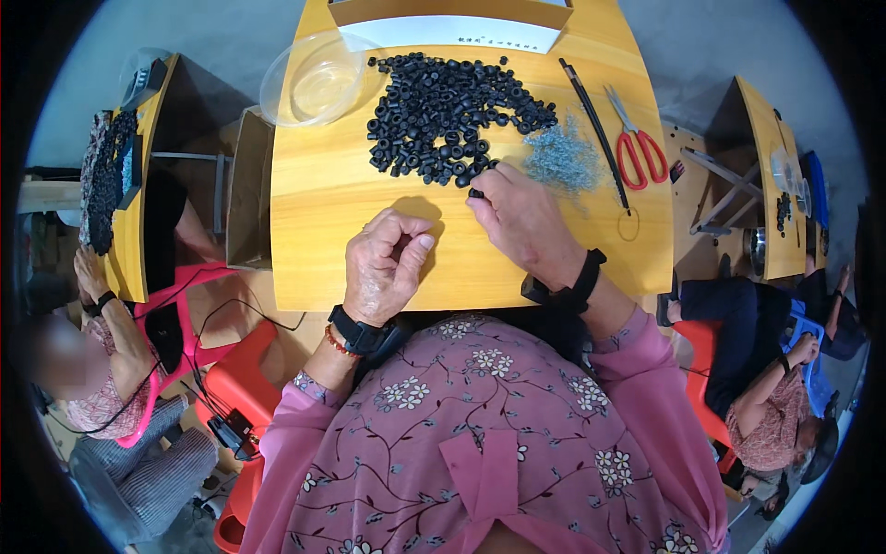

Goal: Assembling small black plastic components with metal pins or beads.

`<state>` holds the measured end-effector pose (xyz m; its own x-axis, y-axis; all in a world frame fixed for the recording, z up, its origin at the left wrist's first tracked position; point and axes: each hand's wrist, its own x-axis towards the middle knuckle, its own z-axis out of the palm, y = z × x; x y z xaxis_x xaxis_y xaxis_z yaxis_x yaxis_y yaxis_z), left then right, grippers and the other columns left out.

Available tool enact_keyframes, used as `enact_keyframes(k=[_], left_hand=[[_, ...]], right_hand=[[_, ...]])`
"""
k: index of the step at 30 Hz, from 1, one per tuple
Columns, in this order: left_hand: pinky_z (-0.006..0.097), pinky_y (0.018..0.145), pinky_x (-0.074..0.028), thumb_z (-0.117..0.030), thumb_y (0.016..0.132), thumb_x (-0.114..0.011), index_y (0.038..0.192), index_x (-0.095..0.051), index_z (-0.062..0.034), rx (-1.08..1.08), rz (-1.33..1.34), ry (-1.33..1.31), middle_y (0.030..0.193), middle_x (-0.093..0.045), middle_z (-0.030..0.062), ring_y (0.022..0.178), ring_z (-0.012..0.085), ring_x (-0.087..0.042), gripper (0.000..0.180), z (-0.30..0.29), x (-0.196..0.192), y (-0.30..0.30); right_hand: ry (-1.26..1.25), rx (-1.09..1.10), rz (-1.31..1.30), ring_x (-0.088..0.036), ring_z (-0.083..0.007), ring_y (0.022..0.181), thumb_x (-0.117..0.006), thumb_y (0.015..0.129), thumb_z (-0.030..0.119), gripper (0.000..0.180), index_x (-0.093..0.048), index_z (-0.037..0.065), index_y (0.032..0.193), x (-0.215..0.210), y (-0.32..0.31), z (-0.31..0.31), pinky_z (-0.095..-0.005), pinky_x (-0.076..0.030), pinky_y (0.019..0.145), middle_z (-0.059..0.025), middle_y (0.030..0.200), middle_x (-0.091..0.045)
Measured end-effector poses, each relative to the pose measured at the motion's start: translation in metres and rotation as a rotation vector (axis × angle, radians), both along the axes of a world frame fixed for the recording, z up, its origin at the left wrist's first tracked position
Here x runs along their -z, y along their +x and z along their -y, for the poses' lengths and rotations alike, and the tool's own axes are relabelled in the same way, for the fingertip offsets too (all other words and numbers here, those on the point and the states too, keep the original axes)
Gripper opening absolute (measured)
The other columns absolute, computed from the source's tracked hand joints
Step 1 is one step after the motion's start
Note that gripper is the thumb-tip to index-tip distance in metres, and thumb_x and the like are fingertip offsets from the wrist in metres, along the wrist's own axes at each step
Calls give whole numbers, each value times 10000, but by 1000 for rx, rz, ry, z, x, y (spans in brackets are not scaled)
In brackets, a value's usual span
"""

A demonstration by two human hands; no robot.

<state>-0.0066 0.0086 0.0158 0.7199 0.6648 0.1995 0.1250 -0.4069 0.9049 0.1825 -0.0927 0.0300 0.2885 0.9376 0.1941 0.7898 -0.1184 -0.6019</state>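
Note:
A wide heap of small black ring-shaped beads (pixel 429 111) covers the middle of the wooden table (pixel 314 240). At the heap's near edge my right hand (pixel 521 217) is closed, pinching a black bead (pixel 475 193) between thumb and fingertips. My left hand (pixel 386 263) hovers over the table's near part, apart from the right one. Its fingers are curled in toward the thumb; whatever they may hold is hidden. Just beyond my right hand lies a loose pile of thin pale-blue pieces (pixel 560 157).
A clear round plastic tub (pixel 318 83) stands at the far left, near a white-sided box (pixel 452 30). To the right lie a black pencil-like stick (pixel 595 134) and red-handled scissors (pixel 640 157). An open cardboard box (pixel 249 194) adjoins the table's left edge. People sit at tables on both sides.

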Motion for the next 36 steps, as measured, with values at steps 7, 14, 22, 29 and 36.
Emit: enact_keyframes(k=[7,14,22,29,36], left_hand=[[252,664,-476,-24,859,-700,957,-660,16,-15,70,-184,817,-614,58,703,130,-575,114,1,5,-4],[247,744,-474,-13,818,-750,1078,-676,16,244,144,-116,941,-606,70,844,130,-559,272,13,-19,5],[263,762,-489,2,840,-724,1004,-665,20,285,127,-125,970,-622,92,873,144,-584,175,32,-17,18],[223,708,-491,-17,919,-654,1059,-616,17,208,127,-482,891,-621,34,766,81,-570,149,38,-1,23],[195,723,-462,49,897,-639,1079,-596,8,146,149,-481,905,-571,-12,779,59,-515,192,40,10,30]], right_hand=[[-50,186,-954,-635,-148,627,-643,904,86,106,-638,-16,933,-21,-11,11,-273,-494,530,-50,774,-644],[50,185,-1371,-632,-82,602,-663,908,111,190,-650,-41,1020,-7,-46,37,-188,-480,459,-56,815,-666],[73,171,-1422,-650,-85,623,-643,923,112,193,-681,-39,1037,-6,-34,69,-184,-495,467,-61,835,-674],[115,447,-322,-666,-275,761,-649,853,51,141,-643,-31,967,-3,31,114,-355,-520,670,-166,847,-652],[-19,476,-119,-635,-358,782,-640,848,92,113,-623,-9,894,-1,51,105,-426,-503,689,-182,843,-637]])
